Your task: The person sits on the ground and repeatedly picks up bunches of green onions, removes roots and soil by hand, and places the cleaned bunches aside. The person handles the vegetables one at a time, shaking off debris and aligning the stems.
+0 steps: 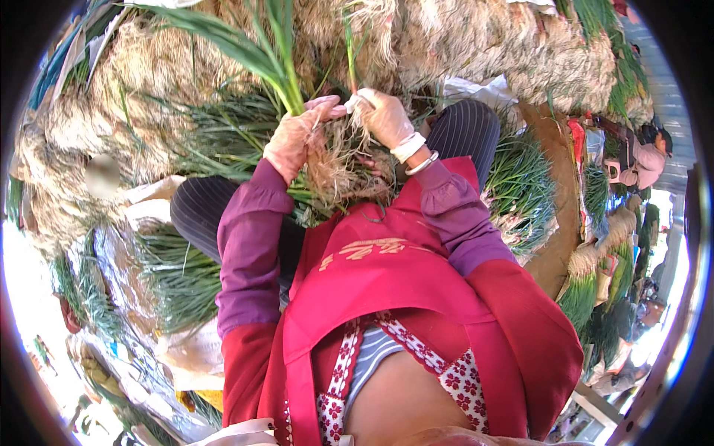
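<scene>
My left hand [298,135], in a thin translucent glove, is closed round a bunch of green onions [290,92]; the leaves point up and away, and the pale roots [329,167] hang below the palm. Beside it my right hand [385,118], gloved too, with a white band and a bracelet at the wrist, pinches a single thin green onion [351,58] by its lower end. Its roots dangle under the fingers. Between my knees lie more roots and leaves, partly hidden by the hands.
A long heap of green onions with roots outward [446,33] rises in front. Leafy bundles lie at left [181,273] and right [521,184]. A brown mat [549,223] and white sacking [485,92] are at the right. Another person [647,159] sits at the far right.
</scene>
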`<action>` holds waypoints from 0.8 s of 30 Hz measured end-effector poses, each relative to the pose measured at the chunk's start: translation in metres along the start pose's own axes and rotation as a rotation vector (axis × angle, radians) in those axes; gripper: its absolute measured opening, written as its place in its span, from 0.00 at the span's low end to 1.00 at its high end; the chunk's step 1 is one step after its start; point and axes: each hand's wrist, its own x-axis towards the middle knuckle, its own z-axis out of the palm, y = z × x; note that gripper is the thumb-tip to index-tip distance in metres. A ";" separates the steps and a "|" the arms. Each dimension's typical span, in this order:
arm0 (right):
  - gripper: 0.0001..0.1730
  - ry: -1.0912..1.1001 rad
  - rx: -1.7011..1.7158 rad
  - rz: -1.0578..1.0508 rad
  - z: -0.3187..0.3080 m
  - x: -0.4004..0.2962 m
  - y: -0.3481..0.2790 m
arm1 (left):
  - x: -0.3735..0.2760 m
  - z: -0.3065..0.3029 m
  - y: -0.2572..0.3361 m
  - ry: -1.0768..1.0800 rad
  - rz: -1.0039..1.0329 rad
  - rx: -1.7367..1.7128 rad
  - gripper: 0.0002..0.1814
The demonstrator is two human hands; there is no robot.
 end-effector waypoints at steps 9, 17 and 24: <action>0.10 -0.934 -0.730 -0.373 0.018 -0.061 -0.033 | -0.030 0.000 0.035 0.344 0.174 0.053 0.16; 0.09 -0.041 -0.664 -0.429 -0.005 0.021 0.024 | -0.049 0.020 0.079 0.318 0.335 0.065 0.13; 0.19 -0.085 -0.255 0.502 -0.096 0.138 0.051 | -0.008 -0.004 0.026 0.225 0.119 -0.071 0.13</action>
